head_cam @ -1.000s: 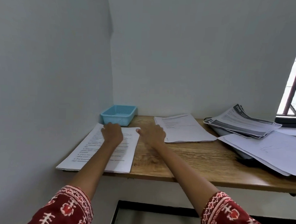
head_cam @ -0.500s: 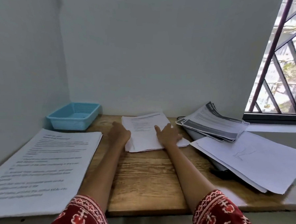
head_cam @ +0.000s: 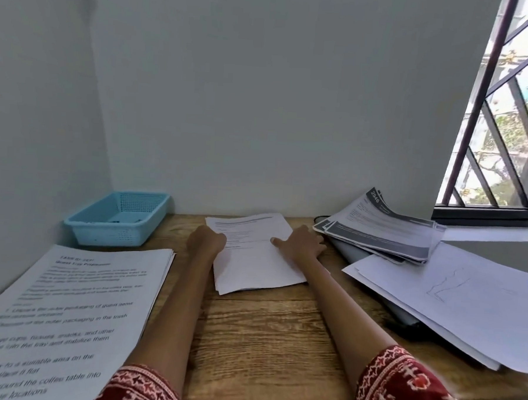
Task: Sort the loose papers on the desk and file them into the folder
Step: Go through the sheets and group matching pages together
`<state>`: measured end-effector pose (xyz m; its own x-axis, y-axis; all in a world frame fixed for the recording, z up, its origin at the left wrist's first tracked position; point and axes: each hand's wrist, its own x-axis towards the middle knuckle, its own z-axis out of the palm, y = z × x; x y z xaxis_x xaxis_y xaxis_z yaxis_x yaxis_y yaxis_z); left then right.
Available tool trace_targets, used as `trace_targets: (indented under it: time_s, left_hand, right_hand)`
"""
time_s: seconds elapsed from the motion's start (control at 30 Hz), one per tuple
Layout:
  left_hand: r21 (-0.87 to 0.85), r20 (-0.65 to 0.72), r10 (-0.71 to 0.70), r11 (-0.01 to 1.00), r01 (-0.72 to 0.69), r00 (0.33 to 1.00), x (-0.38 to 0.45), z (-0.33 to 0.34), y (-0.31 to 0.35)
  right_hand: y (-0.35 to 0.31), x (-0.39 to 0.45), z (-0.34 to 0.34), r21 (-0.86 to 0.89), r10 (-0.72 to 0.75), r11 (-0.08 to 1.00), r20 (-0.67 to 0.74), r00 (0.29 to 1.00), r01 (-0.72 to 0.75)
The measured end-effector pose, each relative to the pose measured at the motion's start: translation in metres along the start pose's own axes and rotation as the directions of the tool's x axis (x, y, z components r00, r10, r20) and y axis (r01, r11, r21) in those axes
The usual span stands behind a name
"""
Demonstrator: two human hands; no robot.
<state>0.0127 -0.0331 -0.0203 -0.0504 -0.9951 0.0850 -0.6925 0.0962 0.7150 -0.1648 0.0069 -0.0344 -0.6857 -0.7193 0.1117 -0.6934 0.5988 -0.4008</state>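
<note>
**A:** Where is the thing to file now?

**B:** A small stack of printed sheets (head_cam: 255, 257) lies in the middle of the wooden desk (head_cam: 268, 331), near the back wall. The left hand (head_cam: 206, 239) holds its left edge with curled fingers; whether the thumb goes under the paper I cannot tell. The right hand (head_cam: 302, 244) lies on the right side, fingers mostly straight and spread, pressing down.

**A:** How will it handle?

**B:** I judge it light, thin and floppy. The sheets can slide on each other, because the lower corner already shows offset edges. It is better to take the two long sides, square them, and lift with support below, otherwise the stack bends or fans out.

**A:** And the other papers?

**B:** A thicker text stack (head_cam: 57, 320) is at the left, hanging over the front edge. At the right, grey-banded printed pages (head_cam: 383, 233) lie on large sheets with a faint drawing (head_cam: 453, 298), and something dark and flat shows under them. Perhaps this is the folder, but I cannot tell.

**A:** The room?

**B:** A narrow corner with pale walls, a blue plastic basket (head_cam: 118, 219) at back left, and a barred window (head_cam: 510, 136) at the right. The desk wood is rough-grained, so paper should not slip much.
</note>
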Motion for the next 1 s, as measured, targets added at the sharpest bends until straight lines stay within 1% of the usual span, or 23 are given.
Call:
trace_targets:
  time_s: [0.1,0.2,0.27,0.33,0.4,0.47,0.53,0.57,0.6,0.63,0.67,0.7,0.73,0.77,0.8,0.83,0.9,0.93,0.97,1.0]
  left_hand:
    - [-0.004,0.035,-0.012,1.000,0.012,0.999,0.002,-0.001,-0.004]
    - [-0.033,0.086,-0.012,0.999,0.014,0.996,0.000,-0.001,-0.003]
    - [-0.091,0.121,0.013,0.996,-0.002,0.993,-0.002,-0.001,-0.001]
    - [-0.171,0.129,0.032,0.985,-0.009,0.991,-0.004,0.000,0.001]
    - [-0.285,0.162,0.036,0.958,0.011,0.986,-0.005,0.000,0.002]
    - [-0.346,0.192,0.029,0.938,0.040,0.981,-0.007,0.000,0.001]
    - [-0.366,0.181,0.041,0.930,0.029,0.983,-0.008,0.000,0.001]
    - [-0.379,0.154,0.062,0.925,0.001,0.986,-0.009,0.000,0.001]
    - [-0.398,0.119,0.094,0.916,-0.039,0.989,-0.009,-0.001,0.002]
    - [-0.430,0.065,0.132,0.898,-0.091,0.989,-0.009,-0.001,0.002]
    - [-0.471,0.001,0.168,0.870,-0.147,0.986,-0.008,-0.003,0.002]
    - [-0.522,-0.056,0.194,0.831,-0.194,0.979,-0.007,-0.006,0.002]
    - [-0.580,-0.093,0.209,0.783,-0.224,0.973,-0.007,-0.009,0.003]
    - [-0.628,-0.117,0.224,0.738,-0.247,0.968,-0.007,-0.012,0.004]
    - [-0.655,-0.133,0.239,0.707,-0.267,0.962,-0.006,-0.015,0.004]
    - [-0.659,-0.145,0.255,0.696,-0.286,0.956,-0.006,-0.016,0.004]
    - [-0.637,-0.156,0.268,0.708,-0.304,0.951,-0.005,-0.014,0.002]
    - [-0.623,-0.166,0.260,0.720,-0.305,0.951,-0.004,-0.013,0.001]
    - [-0.610,-0.184,0.251,0.730,-0.310,0.951,-0.003,-0.011,0.000]
    - [-0.599,-0.212,0.244,0.732,-0.323,0.946,-0.003,-0.011,0.001]
  right_hand:
    - [0.009,0.002,-0.002,0.044,0.033,0.998,-0.016,0.999,-0.032]
    - [0.011,0.000,-0.002,0.085,0.034,0.996,-0.058,0.998,-0.029]
    - [0.007,-0.004,-0.003,0.090,0.006,0.996,-0.067,0.998,0.001]
    - [0.004,-0.007,-0.007,0.158,-0.028,0.987,-0.059,0.998,0.037]
    - [0.004,-0.006,-0.009,0.255,-0.030,0.966,-0.034,0.999,0.038]
    - [0.004,-0.008,-0.011,0.275,-0.034,0.961,-0.004,0.999,0.033]
    - [0.004,-0.011,-0.014,0.237,-0.047,0.971,0.010,0.999,0.043]
    - [0.004,-0.012,-0.015,0.235,-0.063,0.970,-0.001,0.998,0.061]
    - [0.004,-0.011,-0.013,0.253,-0.075,0.965,-0.011,0.997,0.075]
    - [0.005,-0.011,-0.013,0.309,-0.084,0.947,-0.029,0.996,0.089]
    - [0.006,-0.009,-0.011,0.401,-0.089,0.911,-0.033,0.995,0.095]
    - [0.008,-0.008,-0.012,0.557,-0.086,0.827,-0.007,0.996,0.076]
    - [0.009,-0.007,-0.013,0.726,-0.089,0.687,0.040,0.995,0.032]
    - [0.012,-0.008,-0.016,0.844,-0.101,0.535,0.084,0.991,-0.017]
    - [0.015,-0.008,-0.019,0.900,-0.126,0.431,0.135,0.983,-0.068]
    - [0.017,-0.009,-0.021,0.907,-0.164,0.410,0.176,0.971,-0.095]
    - [0.021,-0.010,-0.021,0.896,-0.236,0.433,0.215,0.948,-0.095]
    - [0.021,-0.009,-0.019,0.899,-0.260,0.430,0.213,0.942,-0.085]
    - [0.019,-0.008,-0.017,0.913,-0.269,0.403,0.180,0.946,-0.059]
    - [0.015,-0.005,-0.016,0.939,-0.267,0.342,0.134,0.954,-0.037]
